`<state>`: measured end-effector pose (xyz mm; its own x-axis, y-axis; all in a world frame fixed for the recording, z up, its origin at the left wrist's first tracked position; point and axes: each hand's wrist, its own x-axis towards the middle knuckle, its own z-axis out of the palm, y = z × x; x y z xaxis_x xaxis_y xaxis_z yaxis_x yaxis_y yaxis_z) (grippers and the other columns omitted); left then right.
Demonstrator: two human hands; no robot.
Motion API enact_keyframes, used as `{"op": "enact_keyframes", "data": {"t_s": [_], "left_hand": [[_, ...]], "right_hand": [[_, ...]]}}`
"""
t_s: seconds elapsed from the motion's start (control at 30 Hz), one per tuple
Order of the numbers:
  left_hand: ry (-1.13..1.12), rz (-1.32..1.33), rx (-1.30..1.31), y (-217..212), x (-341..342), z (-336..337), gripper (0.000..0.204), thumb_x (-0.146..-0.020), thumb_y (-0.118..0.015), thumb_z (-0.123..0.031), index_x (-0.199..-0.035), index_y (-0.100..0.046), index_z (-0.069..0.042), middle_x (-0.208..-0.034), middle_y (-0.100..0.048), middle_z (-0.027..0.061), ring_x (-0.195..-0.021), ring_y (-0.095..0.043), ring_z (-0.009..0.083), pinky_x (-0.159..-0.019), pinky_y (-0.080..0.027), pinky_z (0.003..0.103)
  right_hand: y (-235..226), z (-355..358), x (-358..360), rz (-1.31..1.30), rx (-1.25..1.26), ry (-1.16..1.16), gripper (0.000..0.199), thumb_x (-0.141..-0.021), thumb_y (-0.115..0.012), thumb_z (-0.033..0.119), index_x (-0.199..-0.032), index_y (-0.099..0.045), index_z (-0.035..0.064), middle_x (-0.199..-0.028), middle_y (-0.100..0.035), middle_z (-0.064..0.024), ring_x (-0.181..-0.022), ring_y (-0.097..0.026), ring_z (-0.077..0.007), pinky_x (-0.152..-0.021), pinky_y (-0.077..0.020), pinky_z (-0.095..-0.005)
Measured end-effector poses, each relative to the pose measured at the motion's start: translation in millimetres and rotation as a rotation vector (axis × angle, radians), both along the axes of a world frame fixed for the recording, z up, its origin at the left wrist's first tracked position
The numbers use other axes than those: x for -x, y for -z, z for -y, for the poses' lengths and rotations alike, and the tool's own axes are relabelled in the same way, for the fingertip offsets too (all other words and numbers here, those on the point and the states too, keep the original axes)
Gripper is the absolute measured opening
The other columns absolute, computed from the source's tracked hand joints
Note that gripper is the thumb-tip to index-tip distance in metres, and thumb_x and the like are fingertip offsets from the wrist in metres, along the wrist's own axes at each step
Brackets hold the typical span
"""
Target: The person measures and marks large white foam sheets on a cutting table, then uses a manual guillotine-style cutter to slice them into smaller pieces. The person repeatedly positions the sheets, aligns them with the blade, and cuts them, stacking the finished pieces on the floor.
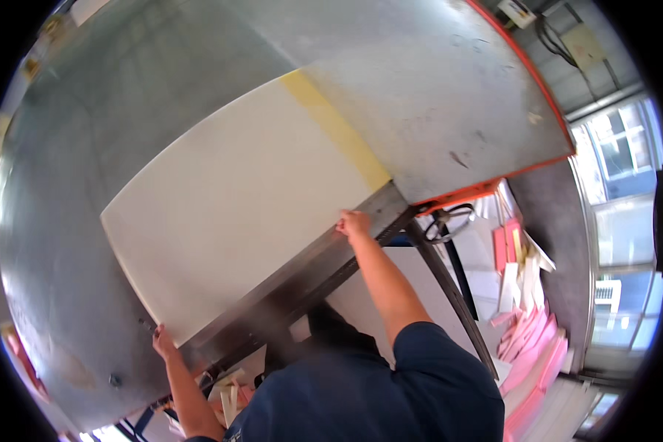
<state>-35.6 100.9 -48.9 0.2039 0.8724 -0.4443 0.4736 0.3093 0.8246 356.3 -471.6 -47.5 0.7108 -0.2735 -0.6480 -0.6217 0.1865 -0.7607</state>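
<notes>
A large cream-white sheet (pixel 228 199) lies flat on a grey metal tabletop (pixel 420 96), with a yellow strip (pixel 335 125) along its right side. At the sheet's near left corner is my left hand (pixel 165 344), its fingers closed. A short, thin dark tool (pixel 147 324) sticks out from them; its kind is too small to make out. Farther right, my right hand (pixel 354 223) has its fingers curled at the sheet's near edge, just above a dark metal rail (pixel 339 254). What lies inside the right fingers is hidden.
Red-orange edging (pixel 523 59) runs round the table's right end. Below it are a handwheel (pixel 449 222) and a slanting metal leg (pixel 453 302). Pink and white offcuts (pixel 527 331) are heaped on the right, near tall windows (pixel 622 221).
</notes>
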Motion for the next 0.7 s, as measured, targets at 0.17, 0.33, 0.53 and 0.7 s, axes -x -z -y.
{"op": "enact_keyframes", "data": {"t_s": [0.17,0.33,0.53,0.7], "left_hand": [[0.041,0.076,0.075,-13.6,1.6,-13.2,0.015,-0.093,-0.061,-0.019,-0.096,-0.064,-0.004,-0.085,-0.063,0.0024,-0.074,-0.059,0.0144,-0.063,-0.05,0.027],[0.033,0.076,0.108,-17.0,-0.4,-9.1,0.017,-0.093,-0.061,-0.019,-0.099,-0.064,-0.004,-0.09,-0.065,0.0062,-0.078,-0.062,0.0168,-0.067,-0.052,0.03],[0.039,0.167,0.204,-3.3,27.7,-30.6,0.026,-0.092,-0.059,-0.018,-0.11,-0.063,0.001,-0.1,-0.068,0.0134,-0.088,-0.066,0.025,-0.076,-0.055,0.036],[0.094,-0.36,-0.105,-15.7,-10.2,-30.5,0.034,-0.084,-0.067,-0.032,-0.101,-0.07,-0.003,-0.087,-0.068,0.0048,-0.081,-0.059,0.015,-0.075,-0.048,0.031]], "right_hand": [[-19.8,-9.5,4.8,-0.03,0.129,-0.056,0.021,-0.087,-0.063,0.014,-0.078,-0.062,-0.0053,-0.066,-0.062,-0.0115,-0.052,-0.062,-0.0194,-0.046,-0.0542,-0.031],[-26.6,-11.4,3.2,-0.061,0.188,-0.044,0.021,-0.088,-0.061,0.012,-0.082,-0.064,-0.0083,-0.063,-0.062,-0.0116,-0.049,-0.061,-0.019,-0.047,-0.0549,-0.0312],[-8.9,-12.7,-4.4,-0.009,-0.008,-0.013,0.017,-0.082,-0.065,0.014,-0.076,-0.061,-0.0015,-0.067,-0.062,-0.0142,-0.055,-0.063,-0.0253,-0.049,-0.0555,-0.0387],[3.0,-7.5,-10.8,0.191,1.022,-0.354,0.04,-0.085,-0.064,0.038,-0.084,-0.068,-0.0016,-0.076,-0.069,-0.016,-0.075,-0.068,-0.0331,-0.068,-0.0523,-0.0439]]}}
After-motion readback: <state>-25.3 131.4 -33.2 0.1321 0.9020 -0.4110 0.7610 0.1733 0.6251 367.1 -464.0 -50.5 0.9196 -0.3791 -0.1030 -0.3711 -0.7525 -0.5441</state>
